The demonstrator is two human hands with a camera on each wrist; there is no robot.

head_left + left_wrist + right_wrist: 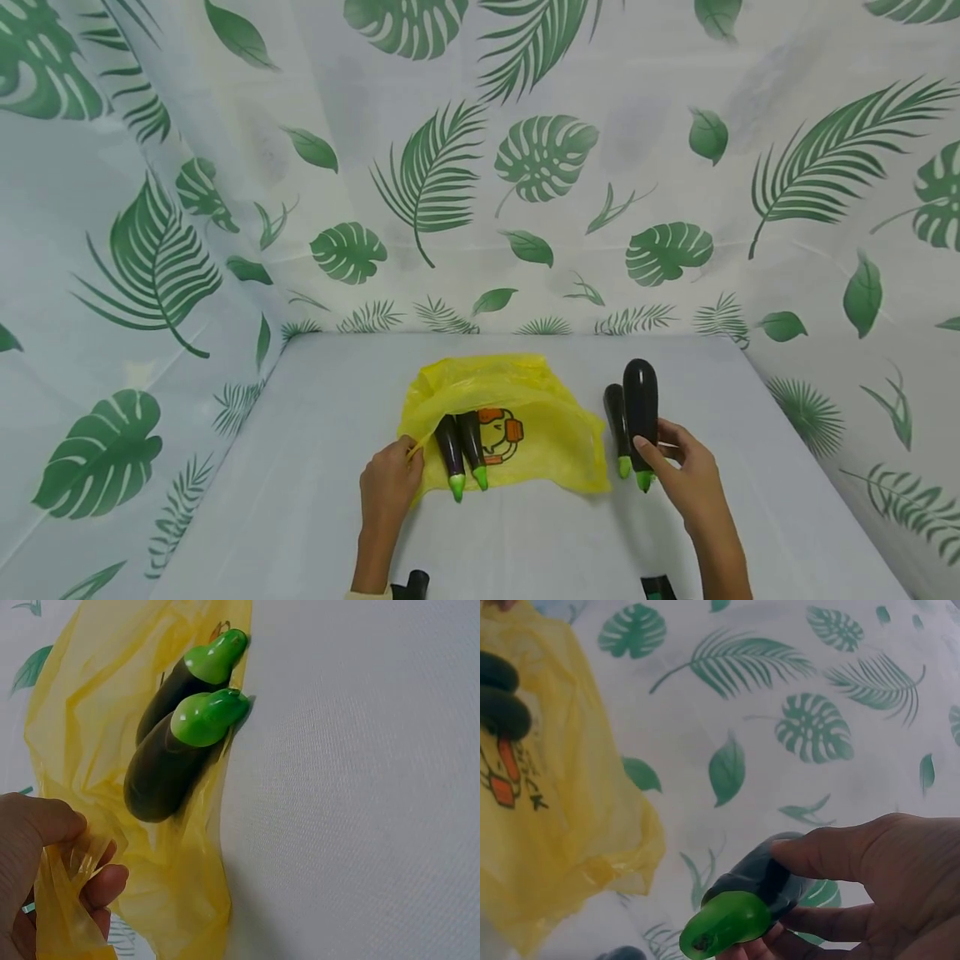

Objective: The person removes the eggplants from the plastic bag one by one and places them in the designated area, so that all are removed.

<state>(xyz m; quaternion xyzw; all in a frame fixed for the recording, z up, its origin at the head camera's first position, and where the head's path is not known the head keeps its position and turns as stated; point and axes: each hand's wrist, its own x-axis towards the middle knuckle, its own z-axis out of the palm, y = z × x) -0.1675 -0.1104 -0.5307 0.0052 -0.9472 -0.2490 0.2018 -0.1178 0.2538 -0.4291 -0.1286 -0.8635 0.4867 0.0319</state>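
Observation:
A yellow plastic bag (566, 446) with a cartoon print lies on the table, its mouth facing the person. The left hand (392, 483) pinches the left edge of that mouth, lifting the plastic; the left wrist view shows thumb and fingers around the film. Inside the mouth, two dark eggplants (448, 446) (161, 776) lie side by side, green stem ends toward the person. To the right of the bag, the right hand (686, 475) grips another eggplant (641, 400) (731, 919) near its green end, raised off the table. Another eggplant (615, 417) lies just left of it, partly hidden.
The white table (315, 433) runs back to a leaf-printed sheet (525, 208) that hangs behind and along both sides. Dark pieces (657, 587) show at the bottom edge of the head view near the wrists.

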